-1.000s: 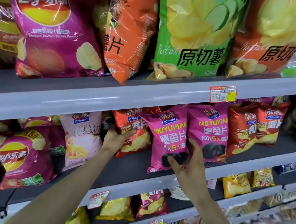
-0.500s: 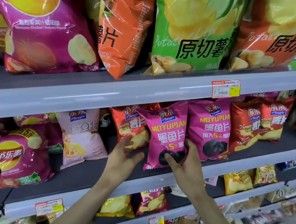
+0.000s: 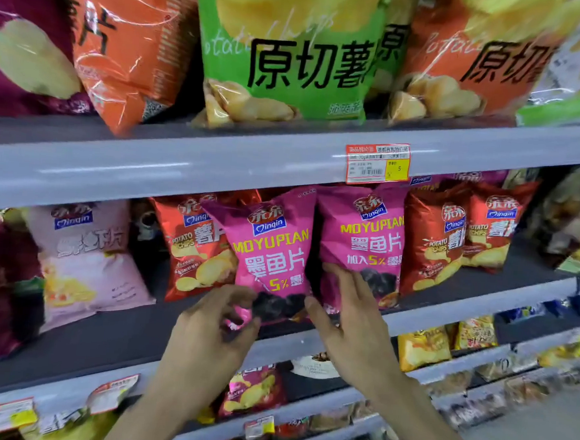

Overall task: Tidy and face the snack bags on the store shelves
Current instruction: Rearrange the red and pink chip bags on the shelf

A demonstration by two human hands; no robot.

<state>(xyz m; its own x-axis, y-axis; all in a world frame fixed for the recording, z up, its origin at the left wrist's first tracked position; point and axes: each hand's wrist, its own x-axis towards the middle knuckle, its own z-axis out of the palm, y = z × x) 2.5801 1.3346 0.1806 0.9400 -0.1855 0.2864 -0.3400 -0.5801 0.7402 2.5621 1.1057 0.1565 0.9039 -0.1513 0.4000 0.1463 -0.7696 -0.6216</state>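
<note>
A pink Moyupian snack bag (image 3: 272, 249) stands tilted at the front of the middle shelf (image 3: 108, 341). My left hand (image 3: 212, 331) grips its lower left corner with curled fingers. My right hand (image 3: 350, 320) holds its lower right edge, fingers spread up between it and a second pink Moyupian bag (image 3: 365, 245) standing just to the right. A red potato chip bag (image 3: 194, 247) stands behind and to the left.
A pale pink bag (image 3: 87, 257) leans at the left; two red chip bags (image 3: 465, 239) stand at the right. Large orange and green bags (image 3: 293, 48) fill the upper shelf. A price tag (image 3: 376, 164) hangs on its rail. Lower shelves hold small bags.
My left hand has left the red chip bag and come down to take the pink bag's lower left corner. My right hand stays on its right edge. The view has moved closer.
</note>
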